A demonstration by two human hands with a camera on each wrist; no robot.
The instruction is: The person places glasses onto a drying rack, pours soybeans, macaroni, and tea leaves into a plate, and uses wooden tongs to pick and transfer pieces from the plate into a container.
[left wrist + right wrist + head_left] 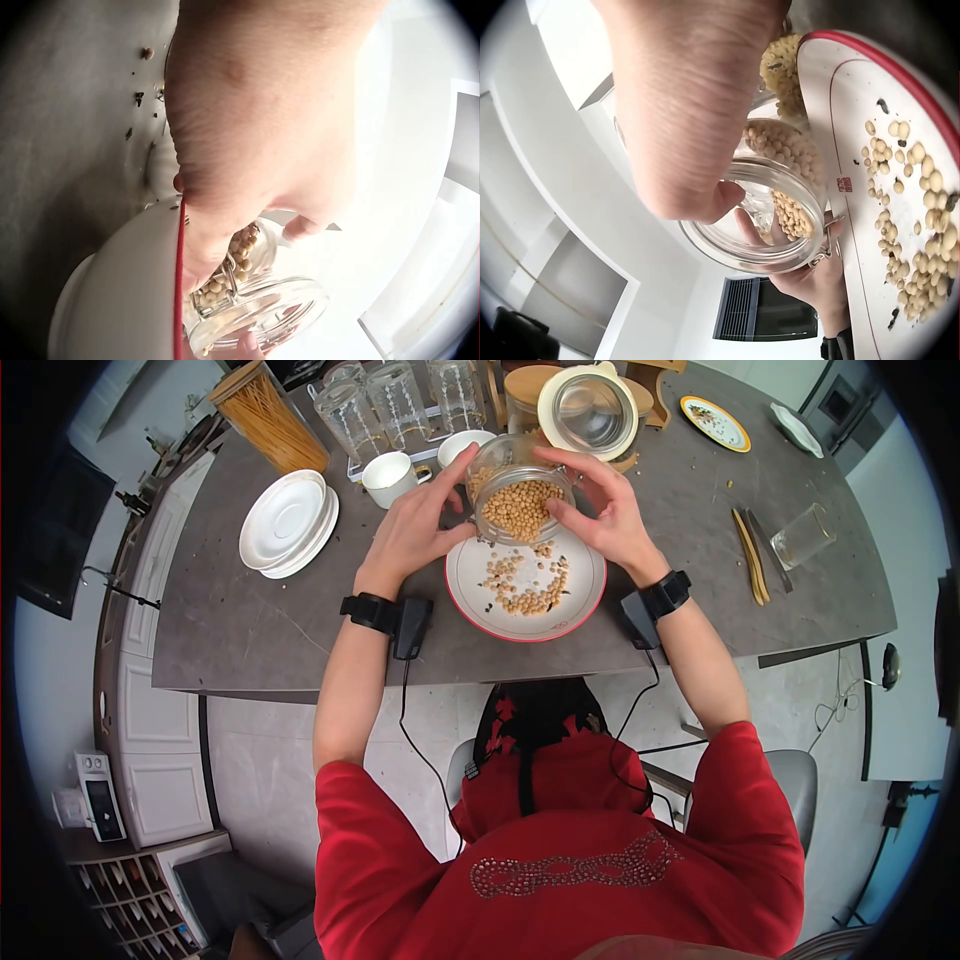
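Observation:
Both hands hold a clear glass jar (492, 457) tipped toward the person, with soybeans (520, 510) heaped near its mouth. My left hand (412, 528) grips the jar's left side, its thumb low by the rim. On the opposite side my right hand (612, 518) has its fingers round the glass and its thumb at the mouth. Below the mouth sits a white dish (470, 595) with a red rim. Loose soybeans (930, 262) and dark bits lie scattered in it. A wire clasp (229, 276) shows on the jar in the left wrist view.
Stacked white saucers (283, 520), a white mug (390, 478) and racked glasses (400, 405) stand left and behind. A round cream-rimmed glass lid (590, 410) is behind the jar. Tongs (750, 555), a drinking glass (803, 538) and an oval plate (715, 422) lie right.

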